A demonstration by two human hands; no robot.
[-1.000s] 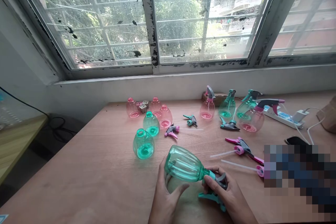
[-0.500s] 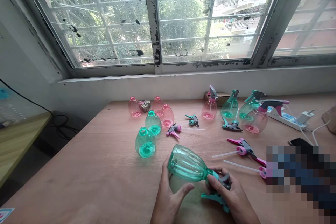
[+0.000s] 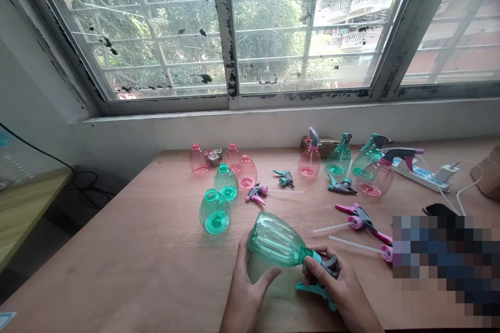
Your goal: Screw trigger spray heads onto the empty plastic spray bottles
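Note:
A translucent green spray bottle (image 3: 275, 239) lies tilted on its side in the air between my hands, its base toward the left. My right hand (image 3: 336, 281) is closed around its neck and the grey and teal spray head (image 3: 332, 265), thumb over the collar. My left hand (image 3: 250, 281) cups the base end, with the fingers partly hidden behind the bottle and the thumb spread below it. A teal trigger part (image 3: 316, 291) shows under my right hand; whether it belongs to this spray head is hard to see.
Green bottles (image 3: 215, 213) and pink bottles (image 3: 247, 171) without heads stand left of centre. Loose spray heads (image 3: 257, 194) lie nearby, pink ones (image 3: 363, 218) at right. Assembled spray bottles (image 3: 339, 156) stand at the back, beside a power strip (image 3: 422, 174). A phone (image 3: 443, 210) lies right.
The whole view has shifted slightly. Both hands keep their places on the spray bottle, and my left thumb sits a little farther from the bottle's side.

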